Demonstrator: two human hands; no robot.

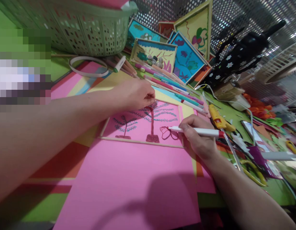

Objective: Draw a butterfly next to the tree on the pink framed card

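Note:
A pink framed drawing point(138, 126) with tree shapes lies on sheets of coloured paper. My right hand point(197, 135) is closed round a white marker with a red end point(198, 131); its tip touches a red outline at the drawing's right side. My left hand point(133, 94) rests on the drawing's upper edge with its fingers curled and pressing down. Whether it holds anything is hidden.
Large pink paper point(131, 182) lies in front. Several markers point(176, 89) lie in a row behind the drawing. A green basket point(85, 28) and painted pictures point(186, 57) stand at the back. A yellow glue gun point(218, 119), scissors point(251, 172) and scraps crowd the right.

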